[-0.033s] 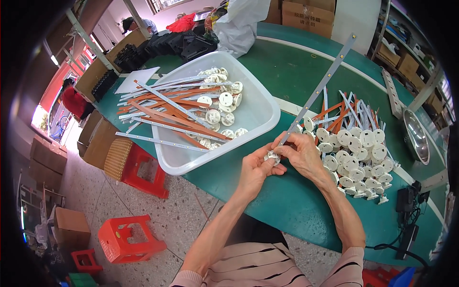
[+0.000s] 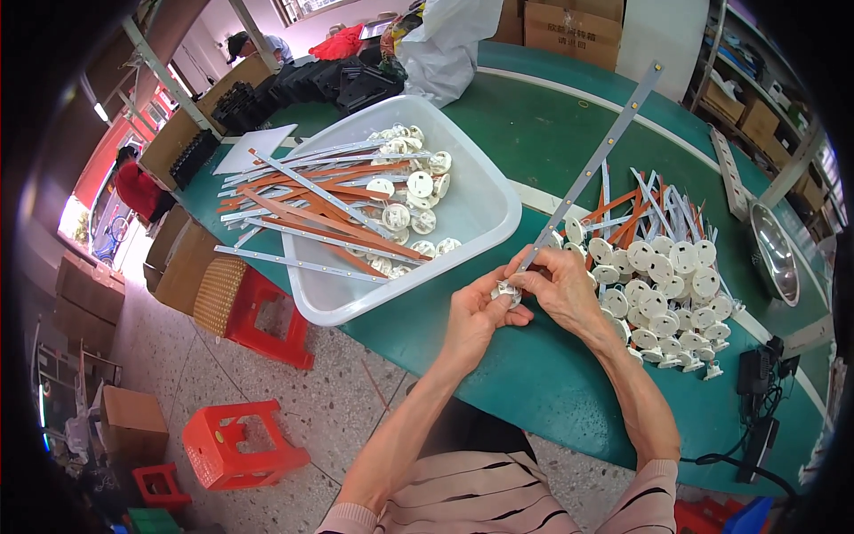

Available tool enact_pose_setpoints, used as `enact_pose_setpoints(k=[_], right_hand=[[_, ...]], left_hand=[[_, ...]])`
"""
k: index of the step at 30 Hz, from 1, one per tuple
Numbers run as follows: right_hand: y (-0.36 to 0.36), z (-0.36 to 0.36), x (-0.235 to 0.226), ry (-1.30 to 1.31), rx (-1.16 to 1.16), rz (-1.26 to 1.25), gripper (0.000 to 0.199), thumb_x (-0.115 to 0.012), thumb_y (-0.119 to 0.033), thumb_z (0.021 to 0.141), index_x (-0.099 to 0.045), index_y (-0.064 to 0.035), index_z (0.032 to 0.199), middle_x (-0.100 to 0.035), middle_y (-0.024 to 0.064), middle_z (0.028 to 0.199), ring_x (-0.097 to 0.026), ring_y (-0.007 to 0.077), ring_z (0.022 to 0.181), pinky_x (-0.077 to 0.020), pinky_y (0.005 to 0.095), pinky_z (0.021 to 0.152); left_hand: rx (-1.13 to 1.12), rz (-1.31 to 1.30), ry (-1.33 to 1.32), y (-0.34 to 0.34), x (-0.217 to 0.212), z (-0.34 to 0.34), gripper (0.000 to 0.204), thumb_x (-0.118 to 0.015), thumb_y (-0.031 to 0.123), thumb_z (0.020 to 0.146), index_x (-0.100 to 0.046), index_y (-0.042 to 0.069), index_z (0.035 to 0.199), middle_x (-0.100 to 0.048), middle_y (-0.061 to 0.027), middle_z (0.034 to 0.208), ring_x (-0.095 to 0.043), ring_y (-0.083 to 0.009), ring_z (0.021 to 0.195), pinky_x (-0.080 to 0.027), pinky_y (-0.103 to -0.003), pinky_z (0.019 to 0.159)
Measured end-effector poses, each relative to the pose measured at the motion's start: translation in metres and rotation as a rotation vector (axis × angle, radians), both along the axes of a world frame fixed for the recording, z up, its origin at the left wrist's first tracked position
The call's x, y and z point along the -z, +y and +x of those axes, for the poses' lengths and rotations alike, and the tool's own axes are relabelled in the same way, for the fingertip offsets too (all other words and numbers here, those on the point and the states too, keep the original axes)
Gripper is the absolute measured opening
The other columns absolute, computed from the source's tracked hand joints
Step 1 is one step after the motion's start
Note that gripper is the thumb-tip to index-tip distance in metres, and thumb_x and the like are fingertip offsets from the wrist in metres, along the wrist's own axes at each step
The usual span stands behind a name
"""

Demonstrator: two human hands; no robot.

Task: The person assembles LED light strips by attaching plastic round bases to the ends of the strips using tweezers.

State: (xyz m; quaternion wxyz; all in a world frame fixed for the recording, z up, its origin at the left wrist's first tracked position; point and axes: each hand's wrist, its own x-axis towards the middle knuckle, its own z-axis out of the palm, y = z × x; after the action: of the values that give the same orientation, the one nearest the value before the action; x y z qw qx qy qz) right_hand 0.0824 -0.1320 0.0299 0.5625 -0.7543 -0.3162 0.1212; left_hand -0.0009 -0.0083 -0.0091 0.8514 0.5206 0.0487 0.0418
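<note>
In front of me, over the table's near edge, my left hand [image 2: 479, 313] pinches a small white plastic fitting [image 2: 507, 291]. My right hand [image 2: 562, 289] grips the lower end of a long, narrow LED strip [image 2: 591, 169], dotted with small yellow chips. The strip slants up and away to the right, and its lower end meets the fitting between my fingers; the exact joint is hidden. To the left stands a whitish plastic tub [image 2: 509, 214] with LED strips ending in white round pieces. On the right lies a pile of white round fittings [image 2: 663, 303] with strips behind them.
The green table [image 2: 400, 343] curves around me. A steel bowl [image 2: 776, 258] and black power adapters [image 2: 756, 369] lie at right. Black parts [image 2: 356, 84] and a white plastic bag [image 2: 440, 53] sit at the back. Red stools [image 2: 236, 454] stand on the floor at left; people are beyond.
</note>
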Motion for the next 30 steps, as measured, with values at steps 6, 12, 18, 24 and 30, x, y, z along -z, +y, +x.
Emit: enact_pose_setpoints(k=[6, 12, 18, 24, 30], right_hand=[[0.002, -0.004, 0.003, -0.097, 0.003, 0.035, 0.007, -0.061, -0.004, 0.078, -0.065, 0.0013, 0.080, -0.064, 0.0058, 0.067, -0.059, 0.0104, 0.061, -0.0481, 0.0248, 0.057], [0.004, -0.006, 0.010, -0.149, 0.038, 0.072, 0.005, -0.062, -0.002, 0.077, -0.065, 0.0010, 0.079, -0.064, 0.0055, 0.068, -0.059, 0.0113, 0.063, -0.0480, 0.0256, 0.059], [0.006, -0.009, 0.012, -0.087, 0.053, 0.075, 0.004, -0.060, -0.001, 0.075, -0.062, 0.0024, 0.077, -0.062, 0.0085, 0.068, -0.059, 0.0135, 0.060, -0.0473, 0.0286, 0.056], [0.007, -0.005, 0.012, -0.011, 0.001, 0.035, 0.003, -0.060, 0.000, 0.074, -0.061, 0.0026, 0.075, -0.061, 0.0080, 0.064, -0.058, 0.0127, 0.057, -0.0467, 0.0279, 0.054], [0.008, -0.001, 0.011, 0.020, 0.007, 0.041, 0.002, -0.060, 0.001, 0.073, -0.059, 0.0030, 0.073, -0.060, 0.0076, 0.060, -0.058, 0.0124, 0.057, -0.0458, 0.0271, 0.052]], left_hand=[[-0.030, 0.057, -0.011, -0.001, 0.001, -0.001, 0.038, -0.044, -0.001, 0.092, -0.042, -0.006, 0.130, -0.061, -0.0112, 0.098, -0.064, -0.0159, 0.076, -0.055, -0.027, 0.070], [-0.041, 0.015, -0.020, -0.002, 0.003, -0.001, 0.037, -0.042, -0.002, 0.093, -0.042, -0.006, 0.130, -0.060, -0.0145, 0.101, -0.065, -0.0183, 0.075, -0.057, -0.029, 0.068], [-0.062, 0.007, 0.009, -0.002, 0.004, -0.003, 0.040, -0.040, -0.004, 0.090, -0.043, -0.006, 0.129, -0.059, -0.0129, 0.106, -0.065, -0.0177, 0.079, -0.056, -0.026, 0.068], [-0.067, 0.008, 0.010, -0.002, 0.005, -0.004, 0.042, -0.041, -0.006, 0.089, -0.040, -0.007, 0.131, -0.058, -0.0152, 0.108, -0.065, -0.0193, 0.080, -0.058, -0.028, 0.067], [-0.098, 0.014, -0.015, -0.005, 0.000, 0.000, 0.044, -0.041, -0.008, 0.088, -0.037, -0.007, 0.132, -0.057, -0.0189, 0.110, -0.066, -0.0228, 0.077, -0.059, -0.030, 0.067]])
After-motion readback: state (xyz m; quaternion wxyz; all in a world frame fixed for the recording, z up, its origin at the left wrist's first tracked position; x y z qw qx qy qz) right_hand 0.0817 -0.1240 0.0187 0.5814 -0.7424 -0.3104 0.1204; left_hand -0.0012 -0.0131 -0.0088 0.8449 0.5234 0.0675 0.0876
